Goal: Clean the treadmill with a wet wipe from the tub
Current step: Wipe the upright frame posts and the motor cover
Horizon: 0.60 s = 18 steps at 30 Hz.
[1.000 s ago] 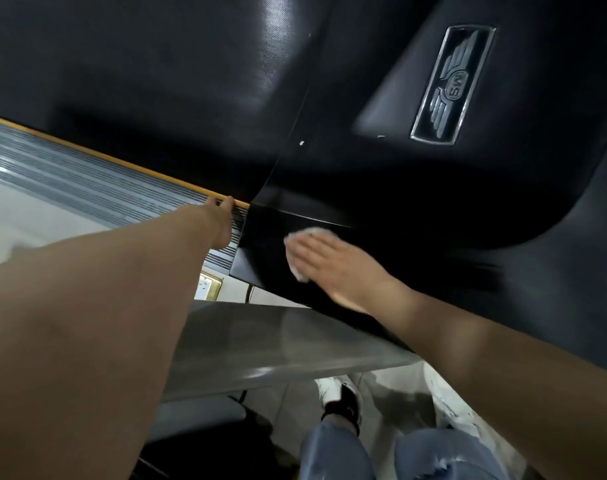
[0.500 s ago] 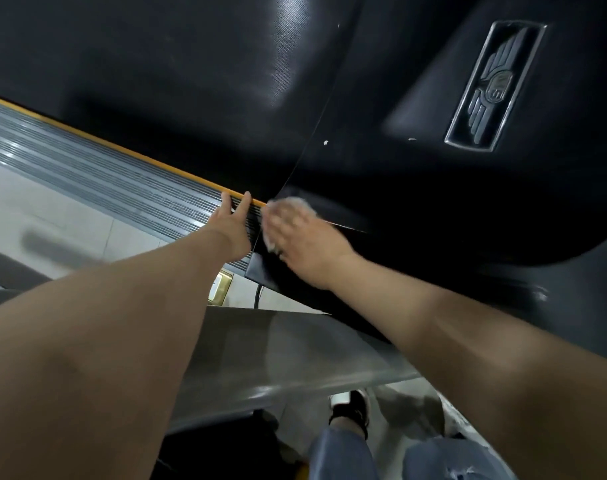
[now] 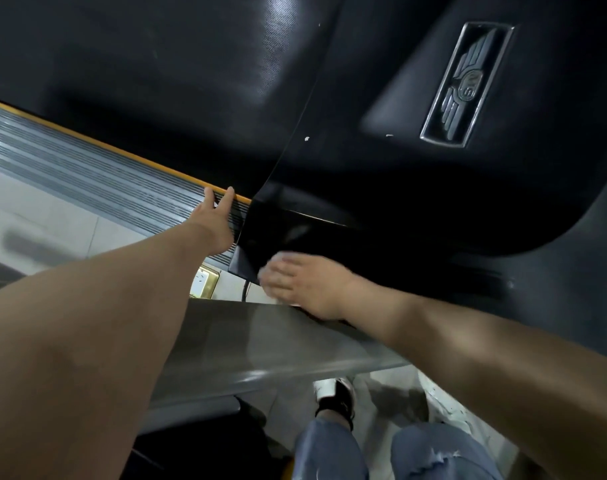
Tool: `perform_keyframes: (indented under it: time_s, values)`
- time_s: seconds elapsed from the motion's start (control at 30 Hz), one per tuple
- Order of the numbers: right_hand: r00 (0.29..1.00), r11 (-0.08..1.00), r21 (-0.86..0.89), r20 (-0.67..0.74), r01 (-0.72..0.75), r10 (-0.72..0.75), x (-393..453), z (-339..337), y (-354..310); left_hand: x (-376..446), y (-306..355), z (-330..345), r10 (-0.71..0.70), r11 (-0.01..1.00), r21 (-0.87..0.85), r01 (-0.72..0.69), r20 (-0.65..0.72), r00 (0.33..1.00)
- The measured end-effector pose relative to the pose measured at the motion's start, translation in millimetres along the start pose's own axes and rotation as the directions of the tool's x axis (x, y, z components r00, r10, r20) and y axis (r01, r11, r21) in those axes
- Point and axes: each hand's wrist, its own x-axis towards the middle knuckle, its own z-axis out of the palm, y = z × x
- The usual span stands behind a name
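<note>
The thin white wet wipe (image 3: 284, 263) is pressed flat under the right hand (image 3: 309, 289), fingers straight and together, on the glossy black moulded treadmill cover (image 3: 381, 209) (blurred, probably mid-stroke); limp and slick, it is best pinned by flat pads. The left hand (image 3: 214, 226), fingers spread, is braced on the ribbed grey side rail (image 3: 97, 192)

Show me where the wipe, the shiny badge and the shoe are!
wipe (image 3: 284, 258): head view, white edge showing above the fingers.
badge (image 3: 467, 85): head view, its winged middle.
shoe (image 3: 336, 396): head view, its top.

Dim, overhead glare on glossy black treadmill cover (image 3: 329, 46), motion-blurred right hand (image 3: 305, 285), wide-angle edge warp
</note>
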Motion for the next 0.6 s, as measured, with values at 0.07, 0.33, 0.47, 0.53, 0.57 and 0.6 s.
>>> perform_keyframes:
  time_s: [0.07,0.33,0.47,0.53,0.57,0.6]
  values:
    - [0.952,0.964,0.014,-0.154,-0.267,0.266,-6,-2,34,-1,6,-2,-0.011,1.0,0.024,0.011,0.014,1.0]
    - [0.989,0.88,0.474,-0.106,-0.04,0.102,-102,35,-31,-8,31,-11,-0.003,0.987,-0.159,0.008,0.032,0.999]
    - [0.86,0.805,0.518,-0.228,-0.288,0.455,-104,20,30,-35,76,8,-0.022,0.955,-0.297,-0.004,-0.085,0.996]
    - [0.785,0.752,0.461,-0.171,-0.471,0.596,-118,21,31,-54,101,19,0.017,0.954,-0.289,-0.077,-0.206,0.978]
    - [0.793,0.779,0.424,-0.196,-0.461,0.576,-127,22,18,-63,111,24,0.031,0.952,-0.287,-0.104,-0.249,0.968]
    - [0.868,0.861,0.341,-0.195,-0.377,0.457,-140,30,-1,-70,119,30,0.035,0.951,-0.288,-0.115,-0.268,0.963]
